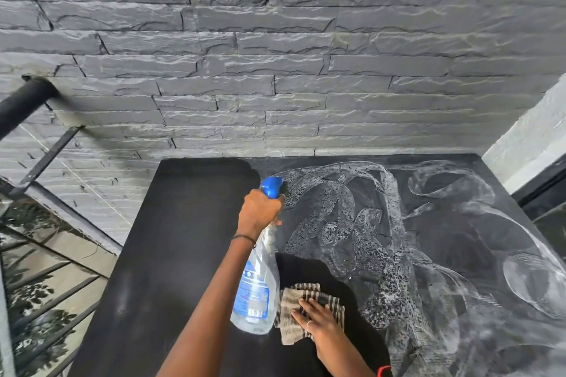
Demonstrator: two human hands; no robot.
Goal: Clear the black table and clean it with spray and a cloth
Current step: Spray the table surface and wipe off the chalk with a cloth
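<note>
A black matte rectangular table [183, 239] stands against a grey rough-cut stone wall [275, 70], seen from my remote station through the head camera. Its right half is swirled with white streaks of cleaner [392, 223], while its left half and a patch round the cloth are dark and bare, so I judge the wiping partly done. A clear plastic spray bottle [260, 291] with a blue-and-white label hangs tilted over the middle of the table, its base toward the near edge and its blue trigger head [272, 187] toward the far edge. How full it is I cannot tell. I take it for light and stiff-walled, likely to slosh when swung and perhaps slick where wet. The narrow neck just under the trigger is the sure place to hold it. There the left hand [258, 213] grips it, fingers curled round the neck, the arm stretched well forward, a thin dark band [243, 237] at the wrist. Whether a finger lies on the trigger is hidden from me. A brown-and-cream striped cloth [291, 294] lies rumpled on the near middle of the table, just right of the bottle's base. It looks soft and limp, apt to bunch when dragged, and I judge it better driven by a flat, spread palm than by a pinch. The right hand [318, 324] rests on it in that way, fingers straight and fanned, pressing down and grasping nothing, a ring [308, 325] on one finger.
</note>
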